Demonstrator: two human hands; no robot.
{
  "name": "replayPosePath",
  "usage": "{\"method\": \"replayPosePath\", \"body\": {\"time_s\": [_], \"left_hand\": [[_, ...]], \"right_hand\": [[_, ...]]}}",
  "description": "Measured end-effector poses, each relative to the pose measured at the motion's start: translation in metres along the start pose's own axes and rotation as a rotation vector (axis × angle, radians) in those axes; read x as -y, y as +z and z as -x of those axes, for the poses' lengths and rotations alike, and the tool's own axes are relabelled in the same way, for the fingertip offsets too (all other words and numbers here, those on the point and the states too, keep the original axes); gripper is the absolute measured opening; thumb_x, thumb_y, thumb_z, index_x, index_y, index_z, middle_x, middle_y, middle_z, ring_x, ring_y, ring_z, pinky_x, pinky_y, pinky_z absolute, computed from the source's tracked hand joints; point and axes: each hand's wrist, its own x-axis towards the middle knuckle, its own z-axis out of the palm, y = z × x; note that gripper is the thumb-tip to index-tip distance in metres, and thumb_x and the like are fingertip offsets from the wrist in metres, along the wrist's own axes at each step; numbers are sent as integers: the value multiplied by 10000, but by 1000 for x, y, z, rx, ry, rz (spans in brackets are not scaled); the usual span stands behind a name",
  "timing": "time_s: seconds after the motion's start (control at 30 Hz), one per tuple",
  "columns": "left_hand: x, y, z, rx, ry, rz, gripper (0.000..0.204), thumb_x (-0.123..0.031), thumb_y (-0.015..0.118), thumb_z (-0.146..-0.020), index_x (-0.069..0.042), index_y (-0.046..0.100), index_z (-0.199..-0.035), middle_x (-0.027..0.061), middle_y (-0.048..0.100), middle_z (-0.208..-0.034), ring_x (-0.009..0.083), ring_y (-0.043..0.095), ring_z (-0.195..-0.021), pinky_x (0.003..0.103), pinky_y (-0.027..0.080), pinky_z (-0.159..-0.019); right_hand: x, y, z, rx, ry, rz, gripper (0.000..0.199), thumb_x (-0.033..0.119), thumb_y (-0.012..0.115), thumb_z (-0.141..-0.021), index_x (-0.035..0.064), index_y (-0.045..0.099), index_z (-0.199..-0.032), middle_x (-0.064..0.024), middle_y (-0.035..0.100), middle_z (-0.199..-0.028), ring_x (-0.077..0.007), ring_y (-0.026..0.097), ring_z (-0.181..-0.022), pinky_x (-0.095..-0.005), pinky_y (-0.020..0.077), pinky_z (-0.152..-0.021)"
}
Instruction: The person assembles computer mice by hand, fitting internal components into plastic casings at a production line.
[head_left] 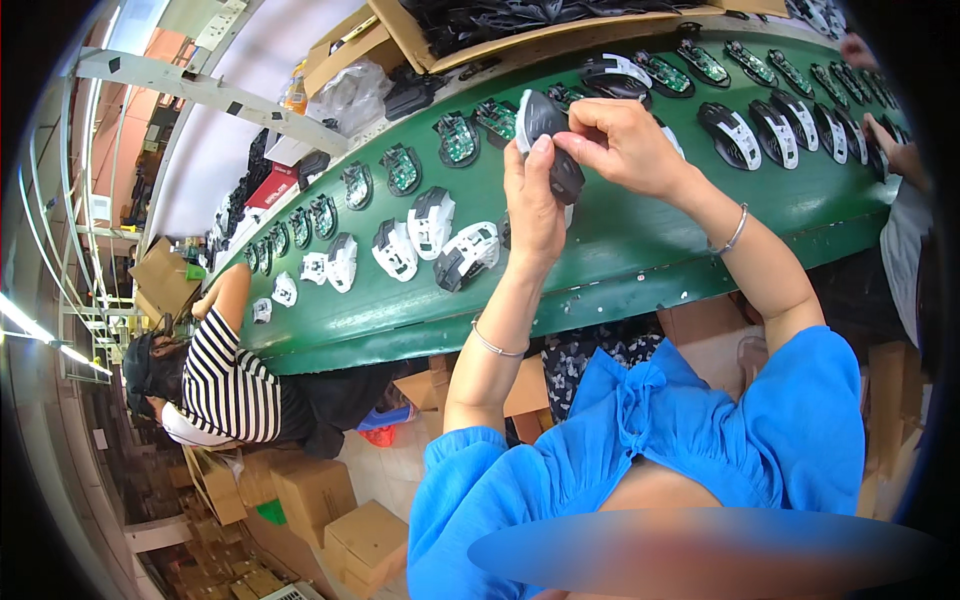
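Note:
My left hand point(537, 212) is closed around a dark grey computer mouse point(541, 116) with a light edge, holding it tilted up above the green bench point(610, 240). The thumb and bent fingers of my right hand point(632, 150) pinch at the mouse's right side; its lower end lies partly behind my fingers. Just left of my hands lie black-and-white mouse shells point(431, 222). Beyond them runs a row of black mouse bases with green circuit boards point(458, 138). Behind my right hand is another black-and-white mouse point(612, 72).
Several black-and-white mice point(730, 135) stand in a row at right, with more circuit-board bases point(703, 62) behind. An open cardboard box point(540, 45) of black parts borders the far edge. A person in a striped top point(235, 375) works at left; another person's hand point(893, 145) reaches in at right.

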Motion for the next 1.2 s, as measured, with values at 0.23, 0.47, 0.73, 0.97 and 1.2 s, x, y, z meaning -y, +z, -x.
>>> {"method": "replayPosePath", "body": {"time_s": [0.23,0.47,0.73,0.97,1.2], "left_hand": [[8,-13,9,37,112,-76,479,-227,583,-884,1,391,-1259,85,531,-1090,125,519,-957,256,436,-831],[-13,-17,11,233,186,-341,591,-123,650,-819,13,339,-1303,131,472,-1213,197,468,-1131,328,373,-977],[-26,-18,24,202,362,-591,631,22,671,-751,36,372,-1306,112,519,-1172,177,530,-1075,303,439,-934],[-29,-21,30,191,519,-766,739,-88,762,-620,35,439,-1273,139,501,-1152,237,550,-1023,324,483,-848],[-29,-25,35,234,629,-978,733,-113,774,-594,35,478,-1247,196,557,-1139,320,570,-1020,370,468,-876]], "right_hand": [[1,12,18,-51,105,-215,245,201,672,-780,6,536,-723,-70,573,-652,-148,569,-577,-303,428,-531],[8,-11,12,158,224,-664,203,106,676,-775,-32,655,-922,-32,647,-789,-78,589,-739,-245,490,-689],[26,-15,22,131,359,-715,225,125,708,-788,-18,666,-956,-50,665,-846,-95,607,-784,-254,492,-757],[31,-20,28,116,405,-874,288,109,725,-770,-15,652,-1019,-69,667,-881,-97,616,-793,-249,504,-742],[24,-17,34,112,418,-908,235,57,749,-713,14,593,-883,-21,644,-796,-64,586,-734,-214,467,-695]]}}
